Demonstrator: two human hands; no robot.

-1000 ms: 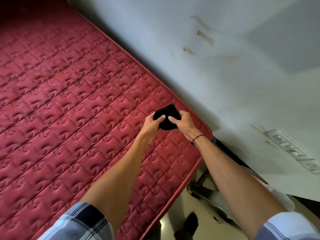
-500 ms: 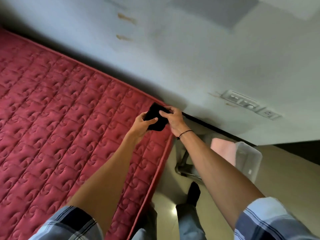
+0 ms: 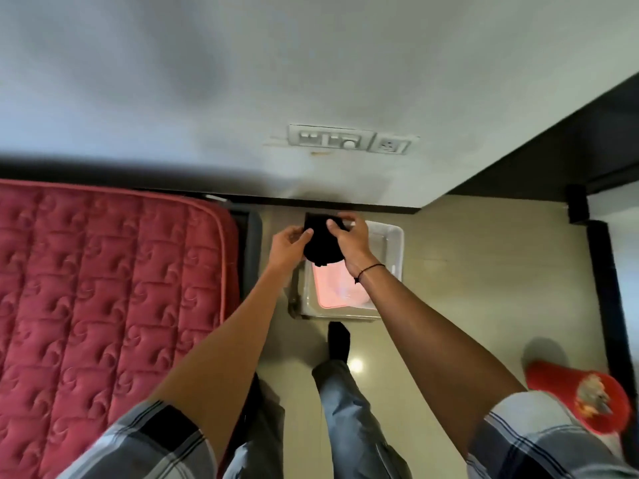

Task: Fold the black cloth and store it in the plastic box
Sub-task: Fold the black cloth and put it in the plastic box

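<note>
A small folded black cloth hangs in the air above the clear plastic box, which stands on the floor by the wall. My left hand pinches the cloth's left edge. My right hand grips its right side from above, a black band on the wrist. Inside the box lies a pink folded item, partly hidden by my right forearm.
A red quilted mattress fills the left, with its dark frame between it and the box. Wall sockets sit above the box. A red object lies on the floor at right. My sock-clad foot stands just before the box. Dark furniture rises at right.
Both hands have carried the black cloth from over the mattress corner rightward to above the plastic box. The view swung right and down, so the whole box now shows.
</note>
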